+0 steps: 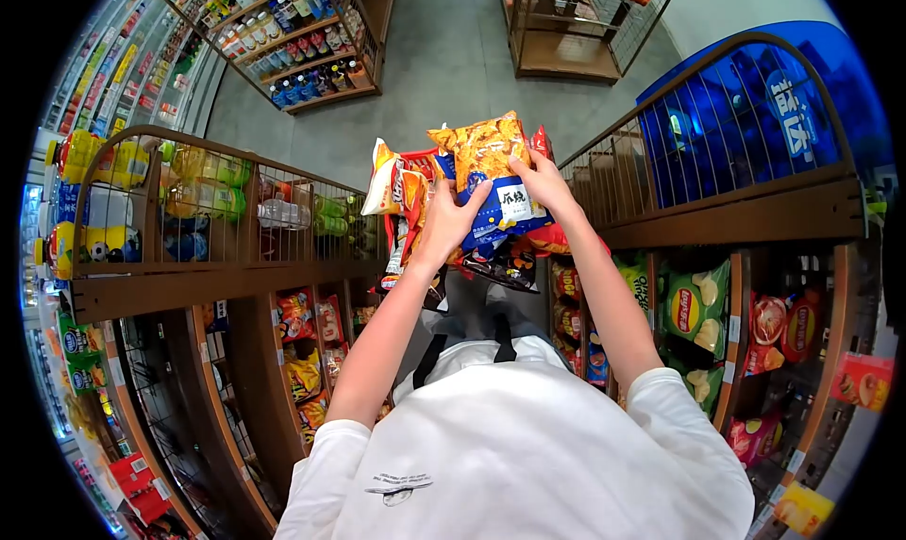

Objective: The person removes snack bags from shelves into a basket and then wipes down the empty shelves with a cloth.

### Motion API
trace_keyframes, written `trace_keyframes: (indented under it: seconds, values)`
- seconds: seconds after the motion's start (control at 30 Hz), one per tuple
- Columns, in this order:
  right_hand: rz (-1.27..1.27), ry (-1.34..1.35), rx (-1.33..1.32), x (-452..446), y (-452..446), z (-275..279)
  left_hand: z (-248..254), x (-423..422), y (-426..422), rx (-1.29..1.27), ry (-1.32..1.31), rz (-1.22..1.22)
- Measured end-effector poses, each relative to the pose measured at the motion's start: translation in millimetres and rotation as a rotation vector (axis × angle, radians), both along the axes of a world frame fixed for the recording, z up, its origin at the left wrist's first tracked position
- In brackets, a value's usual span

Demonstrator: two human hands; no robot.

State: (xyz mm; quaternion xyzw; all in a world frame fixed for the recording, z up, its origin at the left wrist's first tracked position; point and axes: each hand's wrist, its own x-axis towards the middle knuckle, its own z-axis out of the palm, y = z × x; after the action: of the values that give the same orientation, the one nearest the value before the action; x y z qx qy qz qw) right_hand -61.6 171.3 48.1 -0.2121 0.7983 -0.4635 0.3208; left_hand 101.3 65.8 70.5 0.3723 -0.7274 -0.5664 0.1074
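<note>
White shirt [557, 446]: nearest the camera, it fills the lower middle of our view.
Left hand [453, 219]: closed on the left side of the snack bag, thumb over the front; we cannot see what its fingers do underneath.
Right hand [545, 183]: gripping the same bag by its right side, probably so that the soft packet stays spread and steady.
Orange-and-blue snack bag [491, 149]: between both hands, front turned up, its print upright to us, which we judge makes it easy to read.
Bunched packets: a white-and-orange packet [382, 183] juts out on the left and a black packet [514, 268] shows below; we cannot tell what bears them.
Left rack [208, 285]: drink bottles [203, 199] sit behind a wire guard [252, 210], which seems meant to stop them toppling out.
Right shelves [739, 332]: green chip bags [696, 304] show their fronts, presumably so we can tell them apart at a glance.
Grey floor [453, 59]: visible to us beyond the hands.
</note>
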Motion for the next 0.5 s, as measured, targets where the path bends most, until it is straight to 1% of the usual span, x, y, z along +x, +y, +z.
trace_keyframes:
  seconds: [0.07, 0.13, 0.17, 0.3, 0.4, 0.43, 0.47, 0.5]
  values:
    - [-0.01, 0.055, 0.034, -2, 1, -3, -3, 1, -3, -0.002, 0.002, 0.003]
    - [-0.037, 0.025, -0.086, -5, 5, -9, 7, 4, -1, -0.046, 0.003, 0.001]
    - [-0.04, 0.025, -0.086, -7, 9, -11, 9, 5, -4, -0.071, -0.046, -0.018]
    - [-0.126, -0.125, -0.153, -10, 20, 2, -4, 6, -14, -0.095, -0.113, -0.044]
    - [-0.172, -0.103, -0.121, -13, 27, 10, 0, 5, -19, -0.103, -0.092, -0.019]
    - [-0.2, -0.089, -0.129, -12, 30, 18, 1, 6, -21, -0.157, -0.046, 0.007]
    - [-0.196, -0.091, -0.13, -13, 32, 21, 2, 7, -24, -0.159, -0.049, 0.012]
    - [-0.217, -0.028, -0.178, -15, 33, 23, 7, 10, -27, -0.157, 0.008, 0.054]
